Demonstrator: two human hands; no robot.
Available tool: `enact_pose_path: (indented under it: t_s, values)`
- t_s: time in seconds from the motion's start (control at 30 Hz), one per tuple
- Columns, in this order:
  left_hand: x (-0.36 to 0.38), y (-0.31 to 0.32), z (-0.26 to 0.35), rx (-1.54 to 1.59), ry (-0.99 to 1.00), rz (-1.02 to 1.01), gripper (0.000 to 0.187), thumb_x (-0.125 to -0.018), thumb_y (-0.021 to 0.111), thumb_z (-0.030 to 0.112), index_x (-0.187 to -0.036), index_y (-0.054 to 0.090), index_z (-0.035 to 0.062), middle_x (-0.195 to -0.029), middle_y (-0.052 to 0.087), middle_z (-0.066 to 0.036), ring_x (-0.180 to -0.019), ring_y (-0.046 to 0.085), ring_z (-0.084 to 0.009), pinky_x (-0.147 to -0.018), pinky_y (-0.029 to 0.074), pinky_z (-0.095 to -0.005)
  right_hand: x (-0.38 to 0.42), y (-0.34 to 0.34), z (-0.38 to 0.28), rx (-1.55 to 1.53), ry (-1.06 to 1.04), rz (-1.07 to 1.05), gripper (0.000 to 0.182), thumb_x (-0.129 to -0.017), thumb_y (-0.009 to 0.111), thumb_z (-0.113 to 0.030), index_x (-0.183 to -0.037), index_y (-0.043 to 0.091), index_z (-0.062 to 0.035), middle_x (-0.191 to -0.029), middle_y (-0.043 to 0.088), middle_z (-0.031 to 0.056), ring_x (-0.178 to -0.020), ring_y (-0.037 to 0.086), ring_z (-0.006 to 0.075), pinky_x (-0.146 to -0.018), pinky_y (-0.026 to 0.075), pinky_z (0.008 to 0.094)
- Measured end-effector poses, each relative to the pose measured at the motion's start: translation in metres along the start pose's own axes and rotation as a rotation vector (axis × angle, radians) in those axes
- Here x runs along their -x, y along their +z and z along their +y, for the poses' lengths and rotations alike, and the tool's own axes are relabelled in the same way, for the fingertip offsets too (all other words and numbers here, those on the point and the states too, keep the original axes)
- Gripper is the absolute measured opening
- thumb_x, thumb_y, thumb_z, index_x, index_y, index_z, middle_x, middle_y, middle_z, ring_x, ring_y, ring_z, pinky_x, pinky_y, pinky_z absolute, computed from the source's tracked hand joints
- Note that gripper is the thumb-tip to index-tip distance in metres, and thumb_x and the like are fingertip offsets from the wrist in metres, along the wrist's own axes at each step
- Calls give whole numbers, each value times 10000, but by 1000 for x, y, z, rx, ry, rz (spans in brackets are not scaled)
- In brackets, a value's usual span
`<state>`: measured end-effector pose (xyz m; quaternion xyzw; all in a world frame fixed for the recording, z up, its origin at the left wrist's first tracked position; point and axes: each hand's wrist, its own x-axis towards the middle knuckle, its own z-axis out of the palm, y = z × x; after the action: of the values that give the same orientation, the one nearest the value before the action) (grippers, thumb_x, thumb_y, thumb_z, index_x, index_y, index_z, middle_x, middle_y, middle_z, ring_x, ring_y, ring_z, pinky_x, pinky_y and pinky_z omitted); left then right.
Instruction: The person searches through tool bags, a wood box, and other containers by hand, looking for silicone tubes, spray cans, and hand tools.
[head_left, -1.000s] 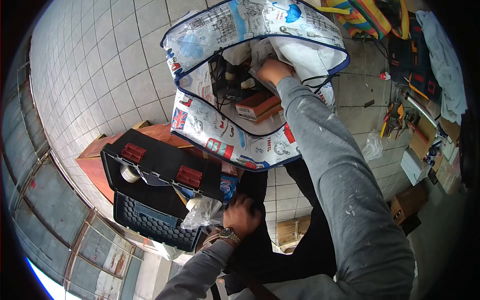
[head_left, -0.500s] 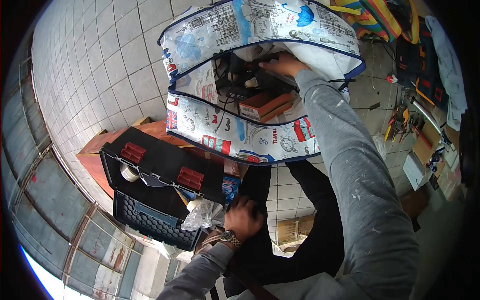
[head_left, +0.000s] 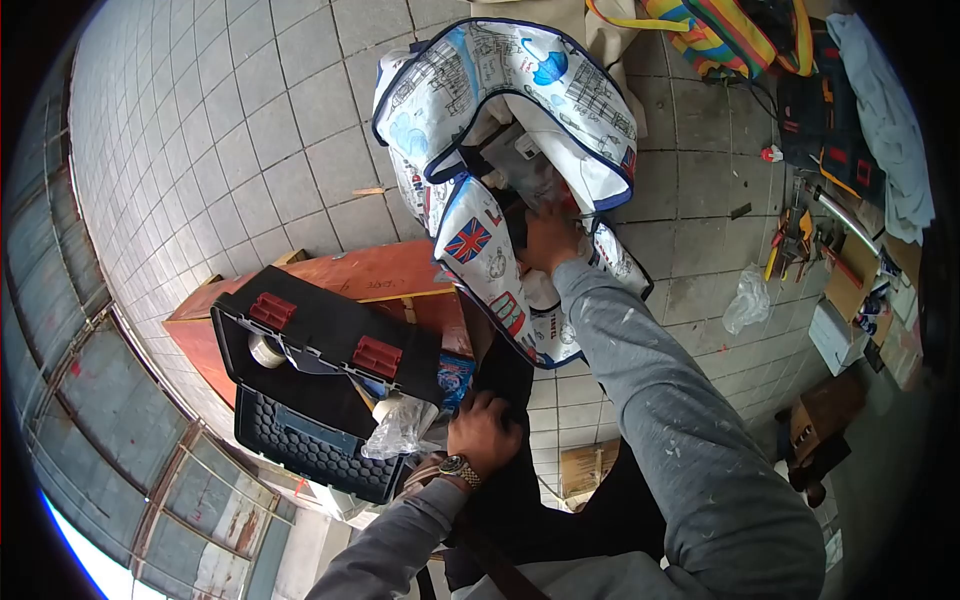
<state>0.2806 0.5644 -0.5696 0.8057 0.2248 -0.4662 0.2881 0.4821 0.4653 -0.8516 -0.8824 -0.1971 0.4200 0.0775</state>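
A white travel-print zip bag (head_left: 500,262) with dark blue edging stands between my knees and the tiled floor beyond, its top gaping. My right hand (head_left: 549,240) reaches down into that opening. Its fingertips are lost among dark and clear-plastic items (head_left: 525,165), so what it grips, if anything, is hidden. On my black-trousered left knee rests my left hand (head_left: 484,437), wearing a metal watch, its fingers loosely draped and nothing visible in them. Beside that hand are a blue packet (head_left: 455,381) and a crumpled clear plastic bag (head_left: 400,427).
An open black toolbox (head_left: 330,330) with red latches lies by a reddish wooden box (head_left: 385,268) at left. Hand tools (head_left: 793,240), a plastic wrapper (head_left: 748,300) and a cardboard box (head_left: 855,285) lie at right. A striped colourful bag (head_left: 730,40) sits at the back.
The zip bag has folded and narrowed, its opening turned and the orange box inside no longer seen. My right hand has moved nearer to me within it. My left hand stays on the knee.
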Motion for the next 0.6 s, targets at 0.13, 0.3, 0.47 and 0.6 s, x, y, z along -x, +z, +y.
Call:
enact_pose_path:
  t_s: [0.13,0.3,0.47,0.6]
  values:
    - [0,4,-2,-6,9,8,343,-789,687,277,-1096,728,131,-1266,659,-86,-1233,590,-343,-980,541,-497,-5,-38,-35,126,100,-166,597,-805,715,-442,-1293,662,-102,-1431,500,196,-1407,409,409,-1078,368,700]
    - [2,5,-4,11,-8,6,343,-787,686,274,-1097,723,131,-1264,656,-83,-1217,596,-343,-976,538,-499,10,31,-85,200,-262,372,423,-881,628,-341,-1187,708,-60,-1298,586,204,-1311,509,396,-1135,248,714]
    - [2,3,-6,23,-9,19,337,-787,685,270,-1092,724,133,-1259,658,-83,-1211,599,-341,-968,542,-491,25,68,-83,141,-262,101,313,-913,571,-269,-1107,709,-65,-1068,678,110,-1050,653,326,-1025,357,603]
    - [0,2,-8,24,4,28,312,-785,678,254,-1068,729,134,-1234,669,-86,-1201,606,-339,-946,554,-492,36,30,-53,214,-164,162,303,-894,611,-205,-1164,680,-86,-979,714,90,-930,704,299,-868,428,501]
